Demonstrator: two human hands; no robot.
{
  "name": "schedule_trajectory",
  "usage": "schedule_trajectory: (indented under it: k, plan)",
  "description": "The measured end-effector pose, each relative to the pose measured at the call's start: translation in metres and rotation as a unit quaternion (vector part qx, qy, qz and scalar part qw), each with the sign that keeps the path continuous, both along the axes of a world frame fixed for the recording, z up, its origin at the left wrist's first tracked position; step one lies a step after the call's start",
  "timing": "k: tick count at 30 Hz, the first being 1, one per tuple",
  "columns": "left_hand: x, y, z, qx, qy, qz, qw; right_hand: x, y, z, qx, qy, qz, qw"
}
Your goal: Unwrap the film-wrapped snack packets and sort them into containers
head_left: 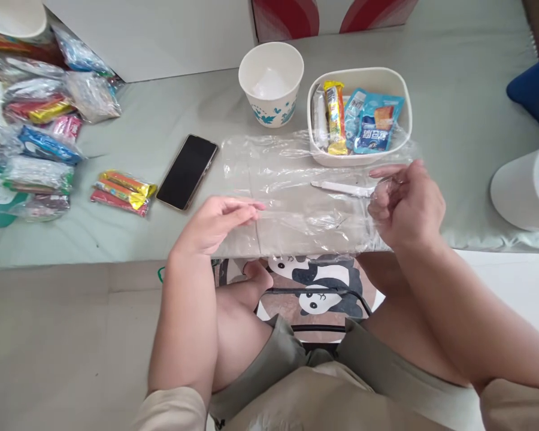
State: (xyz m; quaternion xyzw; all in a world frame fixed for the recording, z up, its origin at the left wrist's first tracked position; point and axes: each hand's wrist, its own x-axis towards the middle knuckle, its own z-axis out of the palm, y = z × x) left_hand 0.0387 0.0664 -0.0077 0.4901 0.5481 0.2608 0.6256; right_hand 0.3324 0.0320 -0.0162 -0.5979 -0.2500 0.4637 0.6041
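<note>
A clear plastic bag (296,218) lies spread at the table's front edge, its surface wrinkled and shiny. My left hand (215,221) is closed at its left side, thumb and fingers pressed together on the film. On the right, my right hand (408,203) has curled fingers gripping the bag's other side. A slim white cutter with a pointed tip (344,189) lies across the plastic, its right end reaching my right fingers; whether they touch it I cannot tell. Just behind, a white tub (317,157) holds several snack packets, yellow, blue and silver, and stands partly against the film.
A paper cup (272,90) stands behind the bag. Left of it lie a black phone (187,172), small yellow and red snack packs (122,191) and a heap of wrapped snacks (40,120). A white container (523,185) stands at the right edge; white boxes (161,36) line the back.
</note>
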Motion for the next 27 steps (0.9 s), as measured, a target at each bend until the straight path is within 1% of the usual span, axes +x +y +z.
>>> schedule_trajectory:
  k: [1, 2, 3, 5, 7, 8, 9, 10, 12, 14, 15, 17, 19, 22, 24, 25, 27]
  plan:
    - [-0.002, -0.002, 0.002, 0.045, -0.006, 0.016, 0.999, 0.001, -0.001, 0.000, 0.028, 0.003, -0.015, 0.999]
    - [-0.005, -0.003, 0.004, 0.102, -0.023, 0.046, 0.993, 0.001, -0.001, 0.000, 0.061, 0.004, -0.033, 0.998]
    - [-0.007, -0.003, 0.006, 0.164, -0.044, 0.076, 0.983, 0.002, -0.002, 0.000, 0.101, 0.001, -0.049, 0.994]
    - [-0.010, 0.000, 0.010, 0.291, -0.063, 0.128, 0.946, 0.002, -0.005, 0.002, 0.189, -0.014, -0.061, 0.980]
    - [-0.014, 0.002, 0.014, 0.407, -0.042, 0.169, 0.897, 0.002, -0.008, 0.003, 0.264, -0.041, -0.027, 0.963]
    - [-0.015, 0.003, 0.017, 0.450, -0.029, 0.182, 0.874, 0.002, -0.010, 0.004, 0.291, -0.058, 0.000, 0.955]
    - [-0.015, 0.002, 0.020, 0.478, -0.025, 0.187, 0.858, 0.002, -0.011, 0.004, 0.309, -0.077, 0.029, 0.948]
    - [-0.015, 0.001, 0.023, 0.497, -0.036, 0.183, 0.848, 0.001, -0.013, 0.004, 0.319, -0.096, 0.054, 0.941]
    - [-0.012, -0.004, 0.029, 0.510, -0.093, 0.151, 0.842, 0.001, -0.015, 0.005, 0.335, -0.127, 0.076, 0.931]
    - [-0.007, -0.009, 0.033, 0.496, -0.151, 0.122, 0.846, 0.001, -0.015, 0.008, 0.349, -0.136, 0.063, 0.925]
    - [-0.005, -0.011, 0.034, 0.479, -0.172, 0.117, 0.853, 0.001, -0.014, 0.010, 0.357, -0.135, 0.051, 0.923]
    - [-0.002, -0.013, 0.036, 0.419, -0.200, 0.123, 0.877, 0.003, -0.011, 0.014, 0.370, -0.144, 0.034, 0.917]
    - [0.000, -0.013, 0.038, 0.365, -0.222, 0.134, 0.894, 0.006, -0.008, 0.018, 0.383, -0.181, 0.025, 0.906]
    - [0.000, -0.012, 0.040, 0.335, -0.238, 0.143, 0.900, 0.009, -0.003, 0.023, 0.400, -0.276, 0.010, 0.874]
    - [0.000, -0.011, 0.041, 0.315, -0.240, 0.153, 0.905, 0.008, -0.001, 0.026, 0.413, -0.312, 0.012, 0.856]
    - [0.000, -0.011, 0.042, 0.300, -0.241, 0.160, 0.909, 0.008, -0.001, 0.028, 0.418, -0.306, 0.021, 0.855]
    - [-0.001, -0.009, 0.040, 0.265, -0.248, 0.172, 0.916, 0.007, 0.000, 0.031, 0.416, -0.247, 0.063, 0.873]
